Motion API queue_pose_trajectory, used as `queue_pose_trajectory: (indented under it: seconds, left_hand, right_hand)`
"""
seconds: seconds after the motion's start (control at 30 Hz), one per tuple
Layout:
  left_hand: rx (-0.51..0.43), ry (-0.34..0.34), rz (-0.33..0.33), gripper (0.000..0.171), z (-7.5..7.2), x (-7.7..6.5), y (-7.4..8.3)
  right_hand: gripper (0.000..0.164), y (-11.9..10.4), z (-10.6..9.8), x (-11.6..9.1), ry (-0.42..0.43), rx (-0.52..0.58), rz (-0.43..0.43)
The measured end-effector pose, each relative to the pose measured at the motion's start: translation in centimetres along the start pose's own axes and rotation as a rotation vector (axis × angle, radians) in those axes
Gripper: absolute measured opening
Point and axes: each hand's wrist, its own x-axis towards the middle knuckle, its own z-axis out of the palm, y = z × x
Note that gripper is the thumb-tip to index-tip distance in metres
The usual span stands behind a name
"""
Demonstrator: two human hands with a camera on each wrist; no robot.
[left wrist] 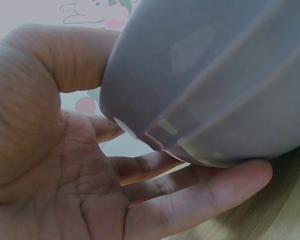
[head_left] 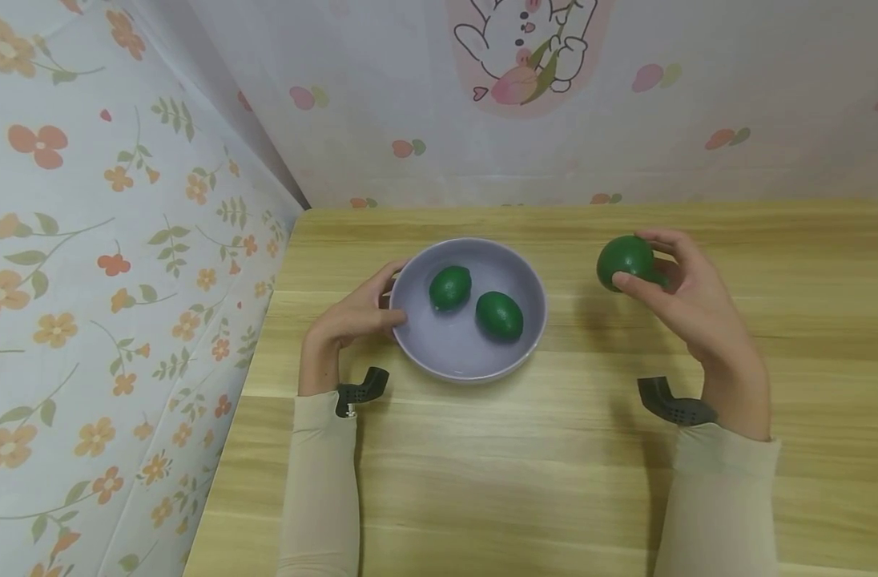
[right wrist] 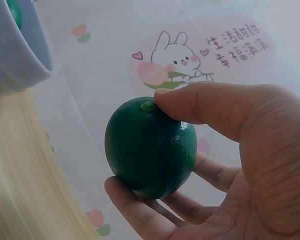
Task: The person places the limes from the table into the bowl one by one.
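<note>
A lavender bowl [head_left: 446, 349] is at the middle of the wooden table, with two green limes [head_left: 450, 288] inside it, lying a little apart. My left hand [head_left: 356, 312] grips the bowl's left side, thumb over the rim. In the left wrist view, the other fingers [left wrist: 205, 200] reach beneath the ridged outer wall of the bowl [left wrist: 205, 75]. To the right of the bowl, my right hand [head_left: 698, 296] holds another lime [head_left: 625, 258] above the table. The right wrist view shows the thumb on top of this lime [right wrist: 145, 145], near its stem end, and fingers below.
Wood-grain table [head_left: 497, 481] extends around the bowl and under both forearms. A curtain with a rabbit print [head_left: 525, 48] hangs behind the back edge, and a floral cloth [head_left: 122, 320] borders the left side. Black camera mounts [head_left: 673, 405] sit at both wrists.
</note>
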Motion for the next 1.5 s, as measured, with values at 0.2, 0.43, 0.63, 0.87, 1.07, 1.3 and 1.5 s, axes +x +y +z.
queue_pose_trajectory:
  seconds: [0.2,0.43,0.63,0.87,1.07,1.3,1.5]
  left_hand:
    - [0.003,-0.001,0.004,0.092,0.0,0.0,0.0]
    - [0.009,0.006,0.001,0.092,-0.1,0.0,-0.1]
    - [0.008,0.003,0.007,0.092,-0.1,0.0,-0.1]
    - [0.02,0.005,0.019,0.091,0.0,0.0,0.0]
    - [0.017,0.005,0.012,0.091,0.0,-0.1,0.1]
    - [0.02,0.006,0.007,0.092,0.1,-0.2,0.2]
    - [0.022,0.0,0.012,0.09,0.1,-0.2,0.2]
  right_hand:
    - [0.064,-0.4,0.4,0.0,-0.002,0.021,-0.02]
    - [0.063,-1.3,1.3,0.2,-0.049,0.034,-0.041]
    - [0.065,-1.6,1.7,0.3,-0.077,0.021,-0.028]
    - [0.064,-1.7,1.8,0.2,-0.09,0.046,-0.029]
    - [0.066,-2.1,1.8,0.2,-0.096,0.051,-0.037]
    - [0.065,-2.4,2.2,0.2,-0.101,0.056,-0.044]
    - [0.064,-2.6,2.5,0.2,-0.109,0.073,-0.048]
